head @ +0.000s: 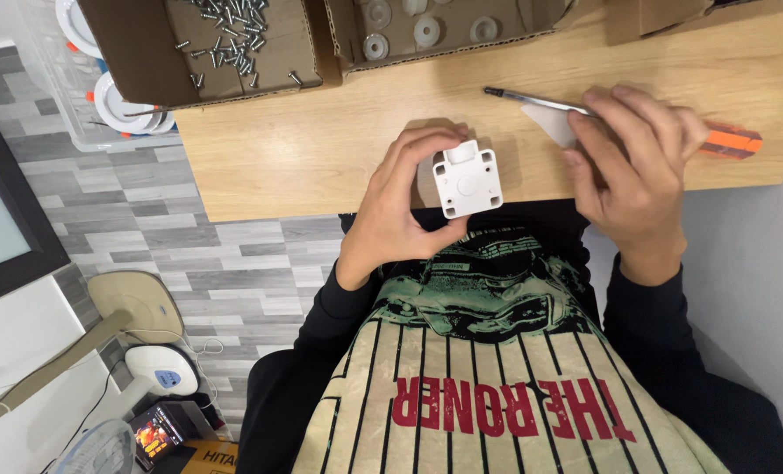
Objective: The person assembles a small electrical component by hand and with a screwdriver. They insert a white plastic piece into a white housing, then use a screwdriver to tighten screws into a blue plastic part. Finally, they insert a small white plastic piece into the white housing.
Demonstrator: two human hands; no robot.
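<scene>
**Left hand holds white part, right hand on screwdriver**

Landmark: wooden counter (303, 158). Left hand (400, 206) is clamped around a small white square plastic part (468, 182), thumb below, fingers curled over its top and left side; the part is held just over the counter's near edge, its face with a round centre and corner notches turned to the camera. Right hand (632, 167) lies on the counter to the right of the part, fingers closed over a screwdriver (732, 140) with an orange and grey handle; the metal shaft sticks out to the left past the fingers, tip resting on the counter. A white flat piece (549, 123) lies on the counter under the shaft, partly hidden by the right hand. The 2 hands are apart. At the counter's far edge sit 2 open cardboard boxes: the left one (146, 61) holds loose screws (229, 35), the next one (347, 44) holds round white washers (426, 31). Grey tiled floor (146, 219) shows left of the counter.
</scene>
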